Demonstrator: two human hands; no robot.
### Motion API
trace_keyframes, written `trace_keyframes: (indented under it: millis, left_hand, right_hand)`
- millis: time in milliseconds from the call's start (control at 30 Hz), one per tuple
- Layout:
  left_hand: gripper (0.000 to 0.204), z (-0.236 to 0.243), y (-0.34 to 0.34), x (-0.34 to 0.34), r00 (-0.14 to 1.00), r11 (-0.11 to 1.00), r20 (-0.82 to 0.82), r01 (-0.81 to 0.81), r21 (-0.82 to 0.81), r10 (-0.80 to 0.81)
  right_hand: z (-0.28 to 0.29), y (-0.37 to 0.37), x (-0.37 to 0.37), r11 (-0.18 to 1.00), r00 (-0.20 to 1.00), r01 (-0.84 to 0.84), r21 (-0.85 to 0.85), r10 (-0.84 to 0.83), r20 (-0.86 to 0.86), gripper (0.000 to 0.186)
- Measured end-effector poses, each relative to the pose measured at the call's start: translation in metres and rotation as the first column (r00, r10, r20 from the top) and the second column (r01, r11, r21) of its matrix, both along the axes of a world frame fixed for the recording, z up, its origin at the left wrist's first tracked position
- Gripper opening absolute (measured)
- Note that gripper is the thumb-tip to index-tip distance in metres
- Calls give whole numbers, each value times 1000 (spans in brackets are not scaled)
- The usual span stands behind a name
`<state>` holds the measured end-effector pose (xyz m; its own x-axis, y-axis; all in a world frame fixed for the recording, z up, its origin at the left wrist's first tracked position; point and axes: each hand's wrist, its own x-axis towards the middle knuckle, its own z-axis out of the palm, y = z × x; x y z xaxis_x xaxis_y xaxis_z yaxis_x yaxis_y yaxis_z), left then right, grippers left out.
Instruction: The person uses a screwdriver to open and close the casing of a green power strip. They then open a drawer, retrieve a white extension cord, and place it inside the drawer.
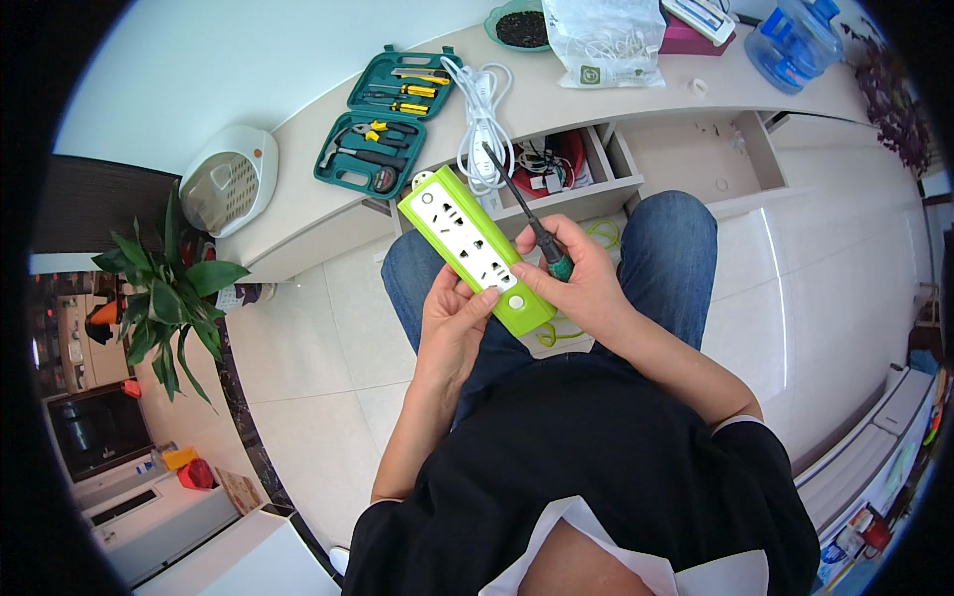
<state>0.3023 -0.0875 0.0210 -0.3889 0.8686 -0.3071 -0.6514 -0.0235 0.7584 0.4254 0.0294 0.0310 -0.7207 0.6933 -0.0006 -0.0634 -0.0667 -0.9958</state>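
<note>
My left hand (450, 333) is closed on the lower left side of a green and white power strip (452, 223), with the thumb on its face. My right hand (581, 288) holds a screwdriver (551, 248) with a dark green and black handle, its long shaft pointing up and left beside the strip; its thumb rests on the strip's right edge. The strip is held tilted over my lap. Behind it, a coiled white cable with a second, white power strip (484, 139) lies on the counter. A light green cable hangs below the held strip, partly hidden.
A cream counter (298, 139) carries an open green toolbox (358, 149), a white bag (601, 40), a bowl of soil (522, 28), a water jug (795, 45) and a white ventilated bin (229, 179). Two drawers (696, 164) stand open. A plant (169, 288) is at the left.
</note>
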Motion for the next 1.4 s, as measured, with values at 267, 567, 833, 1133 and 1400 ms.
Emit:
trace_keyframes:
  millis: [267,567,833,1133,1400]
  left_hand:
    - [50,-3,0,1,1000,1000,11,21,9,-21]
    - [49,-1,-2,1,1000,1000,1,24,7,-24]
    - [50,-3,-2,2,1000,1000,-3,27,0,-27]
    - [50,-3,-1,2,1000,1000,-4,30,-1,-30]
    - [50,-3,-1,1,1000,1000,3,28,-7,-28]
  right_hand:
    - [1,0,2,1000,1000,0,31,-1,29,27]
    - [2,-1,4,1000,999,-13,13,13,34,26]
    - [-4,-1,4,1000,1000,-8,-18,8,20,26]
    - [-9,-3,3,999,999,22,-35,-21,27,25]
    - [-13,-3,3,1000,999,24,-15,-23,38,24]
